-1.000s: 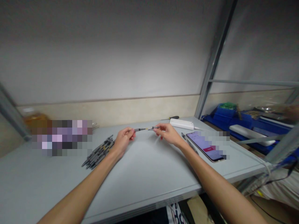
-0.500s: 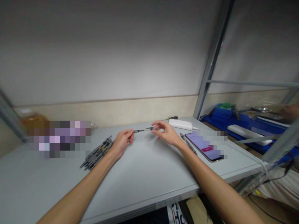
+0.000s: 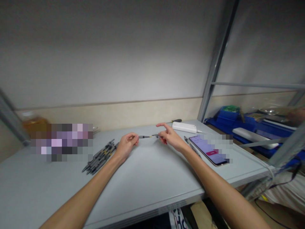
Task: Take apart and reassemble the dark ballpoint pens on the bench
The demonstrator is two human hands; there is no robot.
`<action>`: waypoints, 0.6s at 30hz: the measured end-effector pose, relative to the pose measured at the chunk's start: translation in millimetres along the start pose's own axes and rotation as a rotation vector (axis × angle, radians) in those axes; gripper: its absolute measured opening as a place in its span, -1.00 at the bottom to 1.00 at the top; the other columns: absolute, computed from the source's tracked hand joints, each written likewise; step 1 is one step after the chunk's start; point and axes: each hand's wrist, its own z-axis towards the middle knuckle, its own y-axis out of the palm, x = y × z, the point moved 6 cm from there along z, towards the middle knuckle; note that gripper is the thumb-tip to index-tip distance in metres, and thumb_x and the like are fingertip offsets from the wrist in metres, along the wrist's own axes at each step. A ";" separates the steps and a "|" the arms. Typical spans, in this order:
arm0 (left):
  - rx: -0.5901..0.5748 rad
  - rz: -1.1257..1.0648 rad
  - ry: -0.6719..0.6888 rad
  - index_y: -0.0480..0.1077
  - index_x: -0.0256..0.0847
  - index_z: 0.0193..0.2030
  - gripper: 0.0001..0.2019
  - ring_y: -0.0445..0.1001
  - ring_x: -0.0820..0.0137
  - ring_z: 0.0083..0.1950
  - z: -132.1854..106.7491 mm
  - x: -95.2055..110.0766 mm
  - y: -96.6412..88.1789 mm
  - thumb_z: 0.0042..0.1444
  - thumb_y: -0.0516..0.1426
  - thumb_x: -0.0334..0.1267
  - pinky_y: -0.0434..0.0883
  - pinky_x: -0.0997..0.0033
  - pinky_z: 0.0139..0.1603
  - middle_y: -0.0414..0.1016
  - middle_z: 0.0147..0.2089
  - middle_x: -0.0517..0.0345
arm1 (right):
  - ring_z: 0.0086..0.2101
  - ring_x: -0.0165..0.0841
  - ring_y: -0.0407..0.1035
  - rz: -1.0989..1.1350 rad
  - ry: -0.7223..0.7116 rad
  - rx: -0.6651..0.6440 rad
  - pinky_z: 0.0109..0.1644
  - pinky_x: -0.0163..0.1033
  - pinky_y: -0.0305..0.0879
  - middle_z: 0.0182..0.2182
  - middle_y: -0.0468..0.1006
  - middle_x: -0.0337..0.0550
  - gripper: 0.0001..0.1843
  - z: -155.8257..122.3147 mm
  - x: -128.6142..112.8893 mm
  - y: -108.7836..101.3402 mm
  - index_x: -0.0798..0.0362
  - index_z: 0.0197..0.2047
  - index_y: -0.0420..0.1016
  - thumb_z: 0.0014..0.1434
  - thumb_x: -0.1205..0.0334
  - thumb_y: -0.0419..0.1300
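Bare forearms (image 3: 91, 191) taper to slim wrists (image 3: 119, 158) and slender fingers (image 3: 162, 124).

The tabletop (image 3: 152, 181) leaves room between the forearms (image 3: 88, 197); pens (image 3: 101, 157) block left, a phone (image 3: 206, 149) right, and seemingly a bottle (image 3: 35, 122) far left.

A pale grey tabletop (image 3: 152, 184) spreads beneath a plain wall; on its left side lies a slanting heap of dark pens (image 3: 101, 157), beyond it a purplish bundle (blurred into squares) (image 3: 64, 138); toward the right rest a lit phone (image 3: 206, 149), a single pen (image 3: 192, 147) just beside it, a white oblong block (image 3: 184, 127) and a dark-handled screwdriver (image 3: 176, 121).
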 end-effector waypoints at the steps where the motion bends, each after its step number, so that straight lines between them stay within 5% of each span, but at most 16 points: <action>1: 0.004 0.021 0.028 0.34 -0.28 -0.48 -0.77 0.26 0.52 -0.52 0.1 1.4 -0.8 -0.09 0.18 -0.13 0.20 0.53 -0.43 0.31 -0.58 0.25 | -0.71 -0.51 0.10 0.024 0.027 -0.018 -0.64 -0.43 -0.02 -0.76 0.25 -0.47 -0.58 -1.0 0.1 1.3 0.02 -0.07 0.19 -0.08 0.33 0.04; 10: 0.053 0.288 0.154 0.34 -0.25 -0.46 -0.80 0.29 0.46 -0.50 -2.9 17.7 -3.9 -0.04 0.11 -0.13 0.21 0.50 -0.42 0.31 -0.59 0.25 | -0.71 -0.54 0.05 0.132 0.114 -0.047 -0.64 -0.43 -0.11 -0.76 0.21 -0.46 -0.62 -2.9 3.7 4.8 0.03 -0.13 0.20 -0.10 0.32 0.04; 18: 0.119 0.380 0.228 0.36 -0.24 -0.38 -0.85 0.34 0.43 -0.44 -10.1 28.0 -0.9 0.00 0.08 -0.20 0.25 0.48 -0.38 0.37 -0.51 0.22 | -0.72 -0.57 -0.05 0.451 0.234 -0.115 -0.65 -0.44 -0.25 -0.76 0.09 -0.51 -0.63 0.8 18.5 9.4 0.01 -0.22 0.15 -0.18 0.37 0.06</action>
